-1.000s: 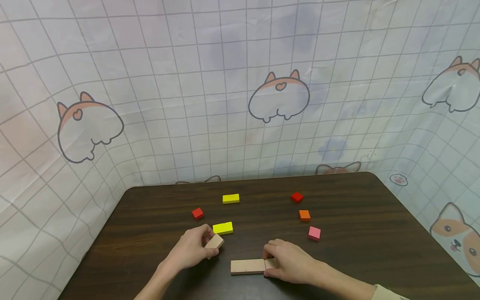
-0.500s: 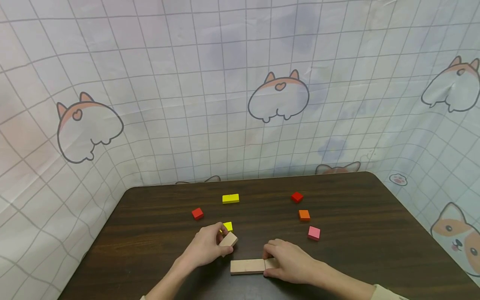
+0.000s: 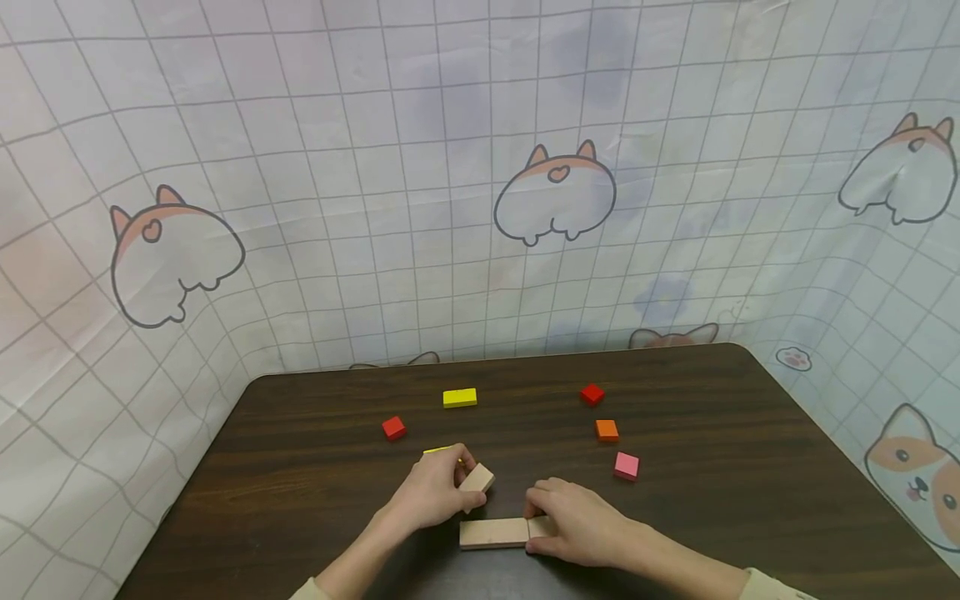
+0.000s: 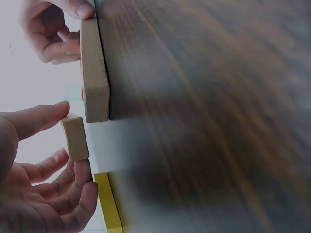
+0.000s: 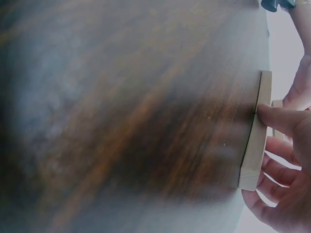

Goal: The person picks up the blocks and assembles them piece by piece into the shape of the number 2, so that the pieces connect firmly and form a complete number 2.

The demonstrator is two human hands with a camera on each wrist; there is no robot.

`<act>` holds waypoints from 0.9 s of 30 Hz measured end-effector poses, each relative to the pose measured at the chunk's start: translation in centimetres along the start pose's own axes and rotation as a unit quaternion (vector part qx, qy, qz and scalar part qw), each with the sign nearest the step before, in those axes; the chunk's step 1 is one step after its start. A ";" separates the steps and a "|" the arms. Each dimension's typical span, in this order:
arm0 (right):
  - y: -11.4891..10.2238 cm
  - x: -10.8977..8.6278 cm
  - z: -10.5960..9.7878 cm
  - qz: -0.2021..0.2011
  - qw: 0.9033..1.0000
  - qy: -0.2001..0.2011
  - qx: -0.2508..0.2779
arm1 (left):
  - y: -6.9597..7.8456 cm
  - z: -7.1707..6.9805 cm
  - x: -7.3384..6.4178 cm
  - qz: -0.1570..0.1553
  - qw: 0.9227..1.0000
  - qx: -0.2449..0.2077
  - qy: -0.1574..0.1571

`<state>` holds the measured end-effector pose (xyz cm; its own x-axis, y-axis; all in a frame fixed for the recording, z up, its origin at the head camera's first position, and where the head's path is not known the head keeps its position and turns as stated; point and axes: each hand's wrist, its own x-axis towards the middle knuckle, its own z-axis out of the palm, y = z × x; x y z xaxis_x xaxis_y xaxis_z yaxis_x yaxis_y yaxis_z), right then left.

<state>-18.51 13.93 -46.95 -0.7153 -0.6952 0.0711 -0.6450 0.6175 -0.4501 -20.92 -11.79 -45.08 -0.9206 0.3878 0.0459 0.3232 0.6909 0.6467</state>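
Note:
Pinched between the thumb and fingers of my left hand (image 3: 435, 496) is a small plain wooden block (image 3: 477, 481). The left wrist view shows this held block (image 4: 75, 138) raised above the tabletop, near the end of a wooden block lying flat (image 4: 95, 92). Two plain blocks lie end to end on the table, a left one (image 3: 493, 533) and a right one (image 3: 542, 527). My right hand (image 3: 581, 525) grips the right one and covers much of it. In the right wrist view the thumb presses near the seam between the two blocks. A yellow block (image 3: 437, 451) is mostly hidden behind my left hand.
Farther back on the dark wooden table (image 3: 322, 467) lie another yellow block (image 3: 460, 398), a red block (image 3: 393, 428) on the left and a second red block (image 3: 592, 395) on the right. Orange (image 3: 607, 431) and pink (image 3: 627, 466) blocks lie beyond my right hand. A patterned cloth (image 3: 420, 250) hangs behind.
My left hand has moved to the right with its wooden block, now covering most of the nearer yellow block. The right hand and the two lying blocks have stayed put.

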 end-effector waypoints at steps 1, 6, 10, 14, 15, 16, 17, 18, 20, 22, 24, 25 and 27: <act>0.0 0.0 0.0 -0.002 1.000 0.001 0.000 | 0.1 0.1 0.1 -0.002 1.000 0.000 -0.002; 0.0 0.1 0.0 -0.005 1.000 0.000 -0.002 | 0.4 0.5 0.5 -0.002 1.000 0.000 -0.019; 0.0 0.0 0.0 -0.002 1.000 -0.003 0.001 | 0.5 0.8 0.7 -0.004 0.999 -0.003 -0.039; -0.1 0.0 0.0 0.000 1.000 -0.002 0.001 | 0.4 1.0 0.8 0.000 0.998 -0.007 -0.061; -0.1 0.0 0.0 0.000 1.000 -0.001 0.000 | 0.4 1.0 0.9 0.001 0.998 -0.009 -0.066; -0.1 0.0 0.0 0.000 1.000 0.000 -0.001 | 0.4 1.0 0.9 0.001 0.997 -0.010 -0.070; -0.1 0.0 0.0 -0.001 1.000 0.001 -0.001 | 0.4 1.0 0.9 0.001 0.997 -0.011 -0.074; -0.1 0.0 0.0 -0.001 1.000 0.001 0.000 | 0.4 1.0 0.9 0.001 0.997 -0.012 -0.076; 0.0 0.0 0.0 -0.001 1.000 0.000 0.001 | 0.4 1.0 0.9 -0.001 0.997 -0.015 -0.080; 0.0 0.0 0.0 -0.001 1.000 -0.001 0.003 | 0.4 1.1 0.9 -0.002 0.996 -0.019 -0.083; 0.0 0.0 0.0 0.000 1.000 -0.001 0.005 | 0.5 1.1 0.8 0.000 0.996 -0.022 -0.084; 0.0 -0.1 0.0 -0.001 1.000 -0.001 0.005 | 0.5 1.1 0.9 0.003 0.996 -0.023 -0.084; 0.0 -0.1 -0.1 -0.001 1.000 -0.002 0.007 | 0.5 1.1 0.9 0.009 0.996 -0.025 -0.083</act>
<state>-18.48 13.99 -46.89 -0.7134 -0.6974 0.0691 -0.6423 0.6112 -0.4625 -21.32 -10.48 -45.57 -0.8644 0.4983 -0.0668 0.3238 0.6533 0.6843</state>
